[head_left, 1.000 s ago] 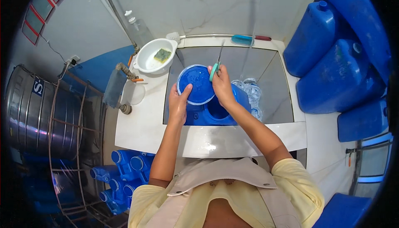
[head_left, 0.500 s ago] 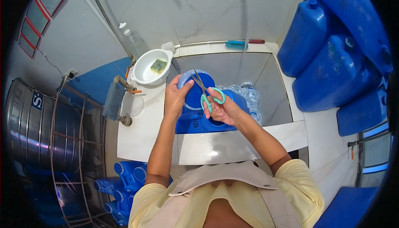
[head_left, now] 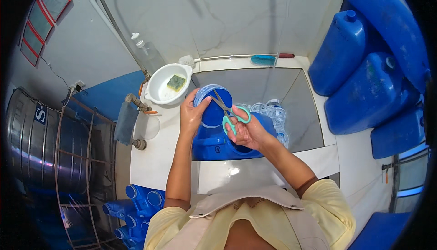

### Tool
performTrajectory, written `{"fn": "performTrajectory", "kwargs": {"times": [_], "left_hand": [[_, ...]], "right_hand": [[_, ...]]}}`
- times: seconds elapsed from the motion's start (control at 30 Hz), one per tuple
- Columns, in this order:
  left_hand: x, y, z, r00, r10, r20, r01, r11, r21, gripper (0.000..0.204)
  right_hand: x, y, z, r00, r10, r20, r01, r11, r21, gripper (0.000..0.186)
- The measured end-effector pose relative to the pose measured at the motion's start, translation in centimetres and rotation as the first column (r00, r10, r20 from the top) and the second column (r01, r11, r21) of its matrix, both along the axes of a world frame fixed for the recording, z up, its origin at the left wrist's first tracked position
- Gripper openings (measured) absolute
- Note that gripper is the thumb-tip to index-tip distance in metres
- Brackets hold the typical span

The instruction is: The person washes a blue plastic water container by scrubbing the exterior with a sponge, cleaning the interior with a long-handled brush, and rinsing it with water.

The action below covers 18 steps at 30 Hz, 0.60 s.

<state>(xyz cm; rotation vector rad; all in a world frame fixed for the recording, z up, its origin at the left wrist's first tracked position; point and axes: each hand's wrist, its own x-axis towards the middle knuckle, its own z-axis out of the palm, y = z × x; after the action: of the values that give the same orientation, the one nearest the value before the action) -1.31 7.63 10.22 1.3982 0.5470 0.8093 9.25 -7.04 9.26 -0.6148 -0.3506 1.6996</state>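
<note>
My left hand (head_left: 191,114) grips the rim of a round blue lid (head_left: 216,114) with pale, clear-looking plastic around its edge. In my right hand (head_left: 249,134) are scissors (head_left: 227,111) with mint-green handles, fingers through the loops. Their slightly parted blades point up and left, the tips over the lid near its rim beside my left thumb. Beneath both hands sits a blue plastic jug (head_left: 205,146) in the tiled basin, its opening partly covered by my right hand. Several clear round plastic pieces (head_left: 276,112) lie right of the jug.
On the left ledge, a white bowl (head_left: 157,84) holds a sponge (head_left: 176,83), with a pump bottle (head_left: 150,54) behind. Along the back ledge lie a white-headed brush (head_left: 187,60) and a teal brush (head_left: 264,60). Large blue containers (head_left: 364,95) crowd the right; smaller jugs (head_left: 136,209) stand lower left.
The view has shifted slightly, so the basin and jug sit lower in the picture. The lid is still in my left hand, and the scissors' blades remain over it, near its rim.
</note>
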Motion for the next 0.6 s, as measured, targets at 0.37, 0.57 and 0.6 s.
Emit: {"fn": "performTrajectory", "kwargs": {"times": [0.37, 0.57, 0.6], "left_hand": [[1.1, -1.5, -1.8, 0.982, -0.033, -0.187, 0.064, 0.985, 0.159, 0.029], [0.7, 0.5, -1.3, 0.998, 0.002, -0.069, -0.002, 1.0, 0.007, 0.03], [0.9, 0.4, -1.0, 0.997, -0.023, -0.072, 0.023, 1.0, 0.01, 0.029]], "right_hand": [[2.6, 2.3, -0.1, 0.888, -0.397, 0.233, 0.398, 0.916, 0.044, 0.049], [1.4, -0.2, 0.6, 0.988, -0.028, 0.15, 0.036, 0.998, -0.051, 0.054], [1.3, -0.1, 0.4, 0.991, -0.017, 0.135, 0.026, 0.997, -0.069, 0.054]]}}
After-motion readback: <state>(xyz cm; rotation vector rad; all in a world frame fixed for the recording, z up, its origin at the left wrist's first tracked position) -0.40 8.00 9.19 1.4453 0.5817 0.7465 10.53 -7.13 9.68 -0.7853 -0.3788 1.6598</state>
